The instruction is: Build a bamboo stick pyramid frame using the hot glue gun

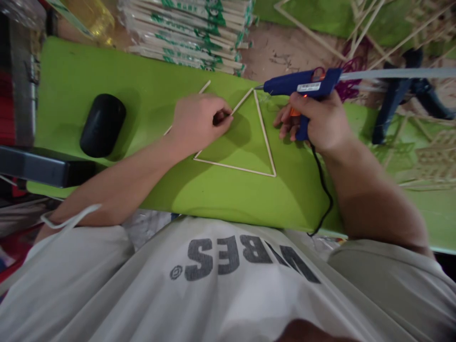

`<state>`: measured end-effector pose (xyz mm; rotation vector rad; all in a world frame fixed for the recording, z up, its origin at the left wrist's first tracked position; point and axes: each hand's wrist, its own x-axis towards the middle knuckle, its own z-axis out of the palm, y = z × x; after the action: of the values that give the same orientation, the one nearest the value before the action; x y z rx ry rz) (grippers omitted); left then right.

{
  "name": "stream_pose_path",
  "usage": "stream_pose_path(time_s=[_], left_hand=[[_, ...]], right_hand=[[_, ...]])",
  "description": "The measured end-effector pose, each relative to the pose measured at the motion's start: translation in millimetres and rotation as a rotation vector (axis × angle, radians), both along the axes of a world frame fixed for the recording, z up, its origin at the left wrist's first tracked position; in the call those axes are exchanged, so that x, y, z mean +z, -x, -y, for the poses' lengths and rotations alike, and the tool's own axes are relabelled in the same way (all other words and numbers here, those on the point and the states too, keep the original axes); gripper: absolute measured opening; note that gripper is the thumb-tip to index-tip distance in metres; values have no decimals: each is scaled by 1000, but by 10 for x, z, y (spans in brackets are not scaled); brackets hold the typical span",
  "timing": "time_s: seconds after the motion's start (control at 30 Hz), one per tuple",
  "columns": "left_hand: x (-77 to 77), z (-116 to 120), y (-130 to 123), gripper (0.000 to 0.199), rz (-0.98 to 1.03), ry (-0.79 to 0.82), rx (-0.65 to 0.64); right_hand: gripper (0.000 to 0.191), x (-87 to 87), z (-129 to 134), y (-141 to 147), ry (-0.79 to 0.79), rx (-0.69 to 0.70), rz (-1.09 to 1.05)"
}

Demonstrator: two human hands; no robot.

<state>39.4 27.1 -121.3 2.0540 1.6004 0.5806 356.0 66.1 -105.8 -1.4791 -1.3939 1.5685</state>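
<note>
A triangle of thin wooden sticks (264,133) lies flat on the green board (228,194). Its left side passes beneath my left hand (201,118), whose thumb and fingertips pinch that stick below the top corner. Another loose stick (204,87) runs under the same hand, showing at both ends. My right hand (327,118) is wrapped around the handle of a blue hot glue gun (294,84), with an orange trigger and a small red light. The nozzle is at the triangle's top corner; whether it touches is unclear. Fine glue strands show near the tip.
Plastic-wrapped chopsticks (192,31) are stacked behind the board. On the left sit a rounded black object (103,124) and a dark box (46,166). A dark blue forked object (388,104) and stick lattices (434,156) lie right. The gun's black cord (326,190) trails toward me.
</note>
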Motion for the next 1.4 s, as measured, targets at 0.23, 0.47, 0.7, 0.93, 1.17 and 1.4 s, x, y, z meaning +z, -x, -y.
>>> stream_pose_path(time_s=[0.23,0.47,0.7,0.93,1.17,1.4], left_hand=[[-20,-9,0,26,2,-8,-11],[5,-3,-18,24,15,-4,-23],[-16,1,-17,23,20,26,-2],[-22,-7,-19,28,-3,-33,-17],[-32,-2,-19,25,18,-13,-1],[-40,-8,-8,24,37,-4,-13]], right_hand=[[50,40,21,25,-17,5,22],[48,80,50,64,-10,-19,24],[52,106,58,103,-40,-3,37],[61,110,50,114,-53,10,11],[58,88,47,86,-35,15,27],[58,76,54,108,-31,-8,36]])
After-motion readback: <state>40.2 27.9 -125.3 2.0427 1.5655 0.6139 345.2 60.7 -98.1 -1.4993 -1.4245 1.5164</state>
